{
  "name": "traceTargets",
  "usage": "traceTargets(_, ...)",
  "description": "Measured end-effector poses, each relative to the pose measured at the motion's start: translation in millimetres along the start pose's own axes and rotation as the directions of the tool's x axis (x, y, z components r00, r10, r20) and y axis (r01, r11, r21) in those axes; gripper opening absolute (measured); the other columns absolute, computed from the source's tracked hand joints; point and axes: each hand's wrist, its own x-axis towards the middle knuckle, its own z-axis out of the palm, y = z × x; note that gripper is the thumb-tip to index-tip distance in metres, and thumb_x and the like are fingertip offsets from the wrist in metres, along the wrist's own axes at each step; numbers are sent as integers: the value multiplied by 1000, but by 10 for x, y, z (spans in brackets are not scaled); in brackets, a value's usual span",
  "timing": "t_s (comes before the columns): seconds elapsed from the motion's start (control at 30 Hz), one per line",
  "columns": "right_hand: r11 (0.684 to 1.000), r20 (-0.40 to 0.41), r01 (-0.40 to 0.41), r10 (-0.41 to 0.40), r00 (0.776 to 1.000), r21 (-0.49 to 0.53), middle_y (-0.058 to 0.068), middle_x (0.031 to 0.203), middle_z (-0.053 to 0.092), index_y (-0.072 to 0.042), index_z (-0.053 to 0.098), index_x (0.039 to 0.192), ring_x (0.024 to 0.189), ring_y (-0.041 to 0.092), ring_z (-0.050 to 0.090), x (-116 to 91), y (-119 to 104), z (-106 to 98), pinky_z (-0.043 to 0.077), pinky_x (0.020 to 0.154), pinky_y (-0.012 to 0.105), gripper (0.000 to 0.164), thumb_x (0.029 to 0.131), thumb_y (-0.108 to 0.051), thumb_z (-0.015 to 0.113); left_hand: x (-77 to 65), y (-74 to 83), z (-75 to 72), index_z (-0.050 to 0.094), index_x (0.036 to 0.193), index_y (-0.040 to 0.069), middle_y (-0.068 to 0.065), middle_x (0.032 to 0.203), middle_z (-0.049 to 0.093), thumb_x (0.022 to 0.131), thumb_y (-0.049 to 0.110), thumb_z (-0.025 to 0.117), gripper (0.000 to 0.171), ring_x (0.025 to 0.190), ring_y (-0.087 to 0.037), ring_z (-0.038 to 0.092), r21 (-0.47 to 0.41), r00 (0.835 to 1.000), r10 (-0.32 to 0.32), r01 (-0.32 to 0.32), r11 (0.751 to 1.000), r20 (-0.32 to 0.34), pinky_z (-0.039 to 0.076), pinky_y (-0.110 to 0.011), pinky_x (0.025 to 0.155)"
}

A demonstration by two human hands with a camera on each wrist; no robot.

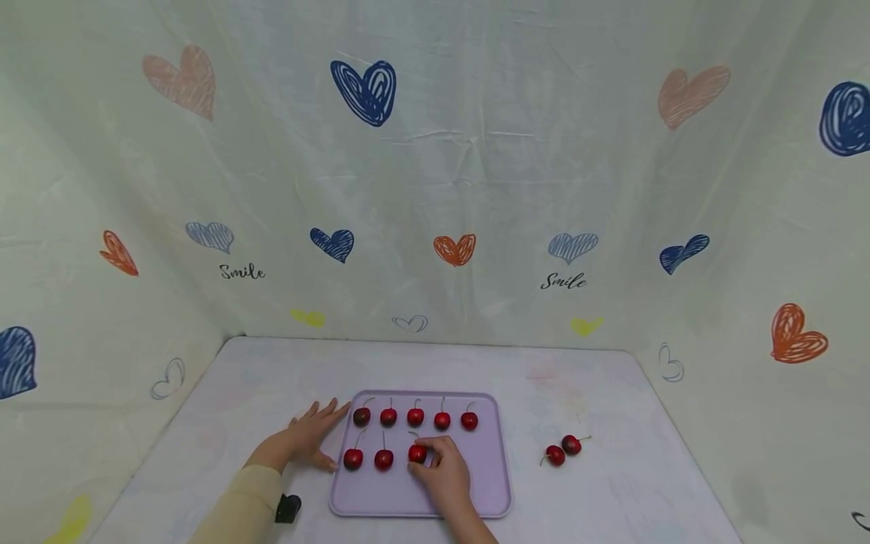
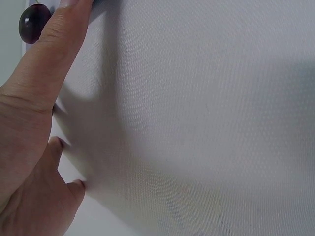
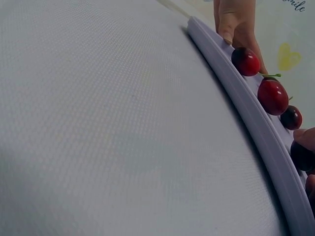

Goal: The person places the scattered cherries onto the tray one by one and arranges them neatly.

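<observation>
On the lilac tray point(image 1: 421, 501), dark red cherries lie in two rows, stems mostly pointing away. The back row point(image 1: 415, 417) holds several cherries. In the front row, two cherries point(image 1: 384, 459) sit left of a third point(image 1: 418, 453), which my right hand point(image 1: 446, 474) pinches between thumb and fingers at the tray's surface. That pinched cherry point(image 3: 302, 156) shows partly at the right wrist view's edge. My left hand point(image 1: 311, 437) rests with fingers spread at the tray's left edge, its thumb near the rim. The left wrist view shows that thumb point(image 2: 54, 54) beside a dark cherry point(image 2: 34, 23).
Two more cherries point(image 1: 563, 450) lie together on the white tabletop point(image 1: 612, 408), right of the tray. A small black object point(image 1: 288, 508) sits beside the left sleeve point(image 1: 241, 502). A curtain point(image 1: 435, 166) printed with hearts surrounds the table's back and sides.
</observation>
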Motion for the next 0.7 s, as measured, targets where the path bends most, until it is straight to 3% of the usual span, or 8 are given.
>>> traceTargets(0.7, 1000, 6, 0, 0, 1000, -13, -9, 86, 56, -18, 75, 98, 59, 2, 43, -11, 10, -6, 39, 52, 21, 33, 68, -14, 86, 11, -11, 18, 34, 151, 7, -28, 153, 27, 63, 35, 91, 108, 136, -59, 17, 16, 1000, -7, 7, 1000, -6, 19, -80, 96)
